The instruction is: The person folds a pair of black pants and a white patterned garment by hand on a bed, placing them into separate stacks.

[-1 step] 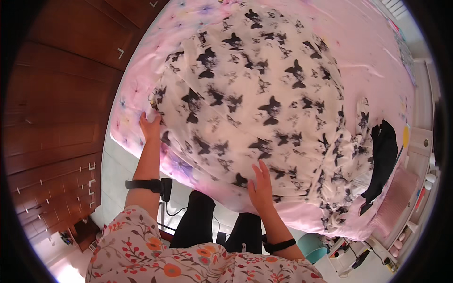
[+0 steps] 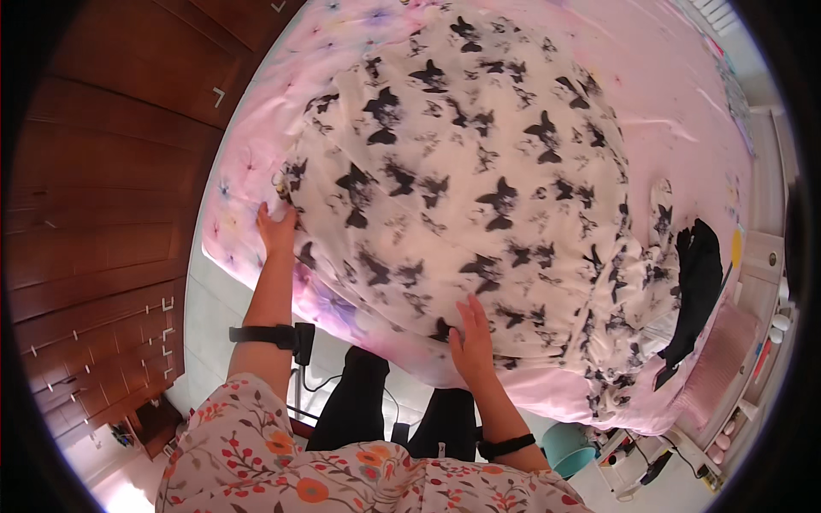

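A white dress with black butterflies [image 2: 428,197] lies spread over the bed, its wide skirt fanned out. Toward the right the cloth narrows and bunches in folds, and a sleeve [image 2: 661,209] sticks out there. My left hand [image 2: 278,232] is at the skirt's left edge, its thumb and fingers apart and the thumb side by the hem. Over the near edge of the skirt, my right hand [image 2: 473,342] is open with fingers stretched, resting on or just above the cloth.
The bed [image 2: 231,214] has a pink flowered sheet. A black cloth item [image 2: 697,282] lies right of the dress, with a pink pillow [image 2: 723,342] nearby. Brown wooden cabinets [image 2: 111,197] line the left. A teal bucket [image 2: 569,449] stands on the floor at the lower right.
The skirt has shifted slightly to the right on the bed. My left hand has moved a little to the right; the right hand has barely moved.
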`<action>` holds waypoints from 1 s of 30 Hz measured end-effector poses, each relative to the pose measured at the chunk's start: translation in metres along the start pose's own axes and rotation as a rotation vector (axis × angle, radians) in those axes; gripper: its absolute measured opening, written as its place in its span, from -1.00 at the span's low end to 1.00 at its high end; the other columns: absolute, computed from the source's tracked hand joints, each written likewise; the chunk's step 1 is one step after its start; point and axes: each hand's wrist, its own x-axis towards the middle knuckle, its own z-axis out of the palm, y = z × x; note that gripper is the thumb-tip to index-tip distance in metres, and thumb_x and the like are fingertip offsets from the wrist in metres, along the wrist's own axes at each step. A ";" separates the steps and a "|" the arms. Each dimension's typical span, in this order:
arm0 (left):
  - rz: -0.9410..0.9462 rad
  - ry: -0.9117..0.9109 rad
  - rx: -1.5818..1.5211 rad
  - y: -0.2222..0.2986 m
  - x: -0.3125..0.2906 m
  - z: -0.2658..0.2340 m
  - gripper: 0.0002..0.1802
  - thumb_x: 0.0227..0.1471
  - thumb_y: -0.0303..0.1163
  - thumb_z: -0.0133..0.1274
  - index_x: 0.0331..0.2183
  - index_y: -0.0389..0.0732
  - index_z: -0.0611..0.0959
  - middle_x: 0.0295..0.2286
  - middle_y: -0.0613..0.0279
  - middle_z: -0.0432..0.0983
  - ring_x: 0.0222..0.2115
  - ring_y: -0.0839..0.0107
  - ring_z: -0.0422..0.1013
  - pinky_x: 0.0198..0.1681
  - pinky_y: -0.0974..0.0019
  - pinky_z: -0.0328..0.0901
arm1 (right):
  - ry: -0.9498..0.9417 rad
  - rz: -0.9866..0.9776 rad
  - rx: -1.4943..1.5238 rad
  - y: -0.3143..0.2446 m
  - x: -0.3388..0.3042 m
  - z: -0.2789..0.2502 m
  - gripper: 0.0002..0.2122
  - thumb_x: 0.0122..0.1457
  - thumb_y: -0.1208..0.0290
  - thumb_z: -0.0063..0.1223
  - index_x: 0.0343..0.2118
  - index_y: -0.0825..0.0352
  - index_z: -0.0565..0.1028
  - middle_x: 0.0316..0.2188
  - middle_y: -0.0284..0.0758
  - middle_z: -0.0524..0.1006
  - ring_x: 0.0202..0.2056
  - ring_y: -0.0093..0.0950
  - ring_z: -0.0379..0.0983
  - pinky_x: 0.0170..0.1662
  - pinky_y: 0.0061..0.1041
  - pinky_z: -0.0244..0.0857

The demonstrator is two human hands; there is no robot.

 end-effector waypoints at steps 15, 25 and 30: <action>0.115 -0.838 -0.924 0.086 0.047 -0.060 -0.86 -0.07 -0.60 -0.09 -0.38 -0.19 0.46 -0.41 0.29 0.40 -0.33 0.47 0.33 -0.23 0.48 0.19 | 0.349 0.070 0.066 -0.141 0.108 0.058 -0.74 0.07 0.59 -0.07 -0.13 0.42 0.37 -0.08 -0.12 0.34 -0.06 -0.24 0.30 0.01 -0.39 0.20; 0.747 -2.084 -0.258 0.176 -0.144 -0.056 -0.90 -0.02 -0.39 -0.03 -0.47 -0.16 0.40 -0.55 0.21 0.41 -0.52 0.20 0.41 -0.47 0.23 0.27 | -0.201 0.460 1.019 -0.153 0.155 0.013 -0.71 0.17 0.33 0.01 -0.12 0.40 0.43 -0.30 -0.43 0.43 -0.26 -0.64 0.32 -0.21 -0.66 0.23; 0.645 -2.030 -0.341 0.160 -0.153 -0.047 -0.92 0.02 -0.41 -0.03 -0.47 -0.17 0.44 -0.45 0.22 0.44 -0.42 0.34 0.41 -0.37 0.34 0.31 | 0.467 0.499 0.770 -0.122 0.145 -0.017 -0.76 0.18 0.28 0.01 -0.29 0.40 0.46 -0.50 -0.48 0.45 -0.39 -0.67 0.33 -0.28 -0.70 0.23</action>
